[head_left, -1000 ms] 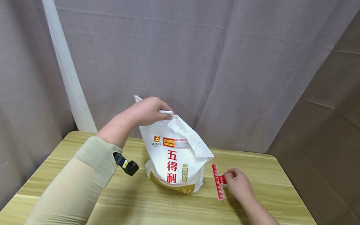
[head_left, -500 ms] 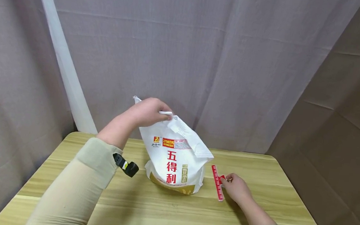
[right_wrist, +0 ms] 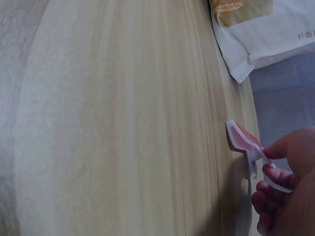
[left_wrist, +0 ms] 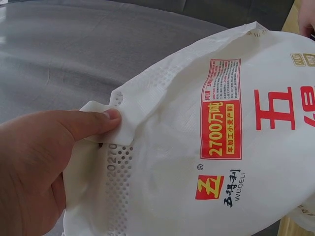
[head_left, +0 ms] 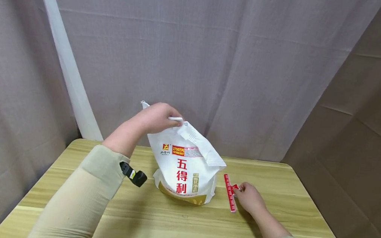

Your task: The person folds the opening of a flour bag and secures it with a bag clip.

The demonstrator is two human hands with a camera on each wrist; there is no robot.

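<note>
So there's a white flour bag (head_left: 186, 167) standing upright just left of centre in the head view, on a light wooden table (head_left: 174, 227). It has red Chinese characters down the front, a red and yellow label higher up and a gold band along the bottom.

The left hand (head_left: 158, 117) is up at the bag's top edge, a bit above the middle of the frame, with its fingers curled round the folded-over top. The left wrist view shows it better: the thumb (left_wrist: 91, 123), at the left of that picture, presses a flap of the perforated top against the fingers, so it's a proper pinch.

The right hand (head_left: 250, 198) sits low on the table, right of centre in the head view. It has hold of a red sealing clip (head_left: 230, 192), a long thin bar lying on the wood just beside the bag's right side, not touching it as far as I can see. In the right wrist view, lower right corner, the fingers (right_wrist: 275, 184) are curled round the clip's handle end, with the thumb above, and the red and white clip (right_wrist: 246, 140) rests on the tabletop.

Behind it all hangs a grey curtain (head_left: 195, 59), with brown panelling (head_left: 362, 141) down the right edge.
</note>
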